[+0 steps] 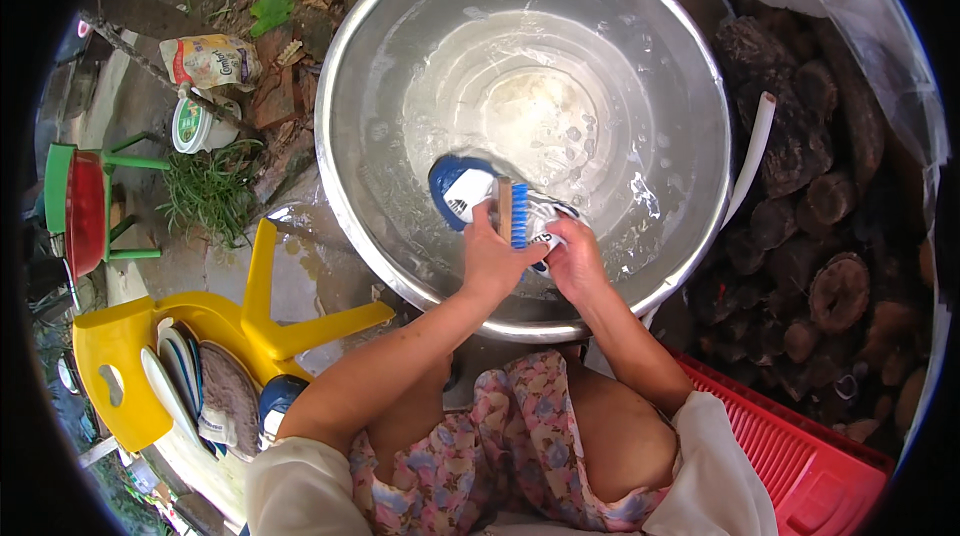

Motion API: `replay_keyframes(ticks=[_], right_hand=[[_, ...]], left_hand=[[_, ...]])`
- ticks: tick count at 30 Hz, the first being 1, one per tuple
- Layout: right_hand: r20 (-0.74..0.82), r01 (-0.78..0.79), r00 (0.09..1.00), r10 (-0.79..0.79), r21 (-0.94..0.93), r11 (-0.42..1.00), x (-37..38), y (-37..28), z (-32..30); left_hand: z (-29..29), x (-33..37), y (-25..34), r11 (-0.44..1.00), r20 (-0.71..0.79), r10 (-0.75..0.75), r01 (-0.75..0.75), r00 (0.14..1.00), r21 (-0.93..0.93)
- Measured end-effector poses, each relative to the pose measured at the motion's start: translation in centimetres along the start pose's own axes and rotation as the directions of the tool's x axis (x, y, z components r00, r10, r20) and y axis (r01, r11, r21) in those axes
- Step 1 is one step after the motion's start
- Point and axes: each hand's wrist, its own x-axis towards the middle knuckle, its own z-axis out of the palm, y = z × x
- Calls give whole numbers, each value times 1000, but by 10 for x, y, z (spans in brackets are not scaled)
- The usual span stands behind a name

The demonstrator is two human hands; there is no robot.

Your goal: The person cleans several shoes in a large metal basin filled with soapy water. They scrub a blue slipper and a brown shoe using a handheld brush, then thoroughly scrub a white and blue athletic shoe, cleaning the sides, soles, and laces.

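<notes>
Over the near part of a large metal basin holding water, my two hands work at a blue and white sneaker. My left hand is closed round a scrub brush with a wooden back and blue bristles, its thumb lying close to the shoe. The bristles face right, beside the shoe's white upper. My right hand grips the sneaker's right end, fingers bent over its edge. Part of the shoe is hidden behind the brush and my fingers.
A yellow stool on its side at the left holds shoes and insoles. Beyond it are a green and red stool and a white tub. Stacked logs, a white hose and a red ribbed crate lie right.
</notes>
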Motion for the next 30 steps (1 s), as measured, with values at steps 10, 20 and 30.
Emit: replay_keyframes(ticks=[10,20,30], right_hand=[[133,-70,991,26,331,941,2,-25,3],[240,-193,962,132,251,949,34,-25,6],[182,-175,979,95,499,849,38,-32,-13]], left_hand=[[2,8,18,965,198,-98,142,975,-220],[-10,11,21,977,269,28,30,963,-209],[-75,95,21,983,-244,130,-92,961,159]])
